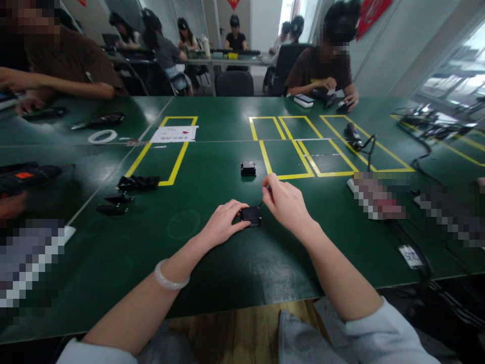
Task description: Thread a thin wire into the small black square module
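Observation:
A small black box-shaped part (250,216) lies on the green table in front of me. My left hand (226,221) grips it from the left, thumb along its near side and fingers at its far edge. At its upper right corner, my right hand (285,201) is closed around a thin dark tool (261,205), whose tip reaches toward the part; most of the tool is hidden in the fingers. Just beyond stands a second black part (248,168), touched by neither hand.
Several black pieces (138,182) lie to the left. Yellow tape rectangles mark the green table (212,273). A paper sheet (175,134), a white ring (102,137), cables (424,121) and blurred devices lie farther out. Other people sit around the tables.

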Available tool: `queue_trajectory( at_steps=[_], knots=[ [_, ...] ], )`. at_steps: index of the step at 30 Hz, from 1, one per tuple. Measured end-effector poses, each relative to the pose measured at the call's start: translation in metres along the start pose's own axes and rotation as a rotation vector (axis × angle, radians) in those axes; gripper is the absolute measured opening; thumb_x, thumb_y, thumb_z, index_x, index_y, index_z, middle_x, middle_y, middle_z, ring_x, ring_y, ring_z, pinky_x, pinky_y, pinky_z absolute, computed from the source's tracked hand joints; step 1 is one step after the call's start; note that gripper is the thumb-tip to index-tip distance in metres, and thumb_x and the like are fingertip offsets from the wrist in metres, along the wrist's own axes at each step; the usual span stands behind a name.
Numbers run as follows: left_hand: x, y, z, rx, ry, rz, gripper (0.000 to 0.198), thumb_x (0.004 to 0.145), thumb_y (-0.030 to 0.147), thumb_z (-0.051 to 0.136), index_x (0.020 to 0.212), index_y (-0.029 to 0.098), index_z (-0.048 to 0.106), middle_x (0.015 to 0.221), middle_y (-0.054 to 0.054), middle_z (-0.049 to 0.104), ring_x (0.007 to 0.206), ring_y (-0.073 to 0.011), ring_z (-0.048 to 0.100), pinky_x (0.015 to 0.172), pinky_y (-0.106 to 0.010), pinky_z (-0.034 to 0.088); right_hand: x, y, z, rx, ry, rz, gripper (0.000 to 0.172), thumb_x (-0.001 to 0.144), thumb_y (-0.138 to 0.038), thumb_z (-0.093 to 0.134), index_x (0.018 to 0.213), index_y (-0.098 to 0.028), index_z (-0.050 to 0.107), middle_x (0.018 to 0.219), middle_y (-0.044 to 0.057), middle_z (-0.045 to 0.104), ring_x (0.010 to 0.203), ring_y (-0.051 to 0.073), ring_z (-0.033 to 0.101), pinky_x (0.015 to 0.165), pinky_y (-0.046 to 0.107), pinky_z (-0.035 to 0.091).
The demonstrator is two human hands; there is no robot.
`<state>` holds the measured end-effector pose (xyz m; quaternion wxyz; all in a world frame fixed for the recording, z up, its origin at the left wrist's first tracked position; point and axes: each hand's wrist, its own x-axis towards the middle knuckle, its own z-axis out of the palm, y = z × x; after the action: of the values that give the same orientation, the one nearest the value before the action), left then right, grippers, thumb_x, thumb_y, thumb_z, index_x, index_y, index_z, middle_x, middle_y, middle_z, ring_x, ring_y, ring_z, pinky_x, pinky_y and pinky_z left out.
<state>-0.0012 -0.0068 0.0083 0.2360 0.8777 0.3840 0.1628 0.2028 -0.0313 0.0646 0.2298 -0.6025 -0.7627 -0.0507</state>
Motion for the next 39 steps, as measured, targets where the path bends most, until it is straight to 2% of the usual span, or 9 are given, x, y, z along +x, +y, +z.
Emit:
queue_trajectory(
  at_steps=[7,14,20,26,32,36,39],
  knots=[
    [0.0002,0.0006,-0.0007,0.002,0.005,-0.001,0.032,0.089,0.039,0.06,0.115,0.022,0.057,0.107,-0.005,0.061,0.096,-0.0219,0.059,0.086,-0.035,0.044,-0.0011,0.0005,-0.0006,-0.004,-0.014,0.012,0.03,0.099,-0.041,0.032,0.095,-0.02,0.054,0.075,0.002,0.066,0.065,0.016,0.058,0.063,0.026,0.031],
    [-0.0001,0.0006,-0.0005,-0.008,-0.004,-0.007,0.032,0.089,0.039,0.06,0.116,0.022,0.057,0.108,-0.005,0.06,0.096,-0.0216,0.059,0.086,-0.035,0.044,-0.0011,0.0,0.0003,0.014,0.008,0.003,0.022,0.097,-0.029,0.032,0.1,-0.019,0.052,0.076,0.001,0.065,0.064,0.015,0.057,0.063,0.026,0.032],
    [-0.0008,0.0004,-0.0006,-0.01,0.003,0.003,0.032,0.09,0.04,0.058,0.116,0.022,0.057,0.108,-0.006,0.06,0.097,-0.022,0.059,0.086,-0.035,0.043,-0.0005,-0.0009,-0.002,-0.007,-0.019,0.017,0.03,0.099,-0.038,0.03,0.096,-0.02,0.053,0.073,0.002,0.065,0.064,0.015,0.057,0.063,0.026,0.031],
    [-0.0003,0.0005,0.0002,-0.001,0.0,0.002,0.032,0.089,0.04,0.059,0.115,0.022,0.057,0.108,-0.005,0.06,0.096,-0.0215,0.059,0.085,-0.035,0.043,-0.0004,-0.0014,-0.0001,0.011,-0.012,0.005,0.021,0.096,-0.028,0.033,0.102,-0.019,0.052,0.077,0.002,0.065,0.066,0.015,0.057,0.063,0.026,0.032],
    [0.0004,0.0002,0.0009,0.002,0.005,0.008,0.032,0.089,0.039,0.06,0.116,0.022,0.057,0.106,-0.004,0.06,0.095,-0.0209,0.059,0.086,-0.035,0.043,0.0003,-0.0015,-0.0003,-0.029,-0.021,0.01,0.029,0.098,-0.038,0.032,0.096,-0.019,0.054,0.074,0.003,0.065,0.066,0.016,0.058,0.062,0.027,0.031],
    [0.0,0.0005,0.0003,0.003,0.002,0.003,0.032,0.089,0.039,0.059,0.116,0.022,0.056,0.107,-0.005,0.06,0.096,-0.0215,0.059,0.086,-0.035,0.043,-0.0008,-0.0012,0.0004,-0.013,0.003,-0.006,0.02,0.095,-0.028,0.036,0.101,-0.019,0.053,0.075,0.002,0.064,0.064,0.015,0.057,0.063,0.026,0.032],
    [-0.0001,0.0004,0.0,0.009,0.0,-0.002,0.032,0.089,0.039,0.06,0.116,0.022,0.056,0.107,-0.005,0.06,0.096,-0.0216,0.059,0.085,-0.035,0.043,-0.0017,-0.0006,0.0011,0.011,0.019,-0.02,0.018,0.094,-0.028,0.038,0.101,-0.019,0.052,0.074,0.001,0.064,0.064,0.015,0.057,0.064,0.026,0.033]
  ],
)
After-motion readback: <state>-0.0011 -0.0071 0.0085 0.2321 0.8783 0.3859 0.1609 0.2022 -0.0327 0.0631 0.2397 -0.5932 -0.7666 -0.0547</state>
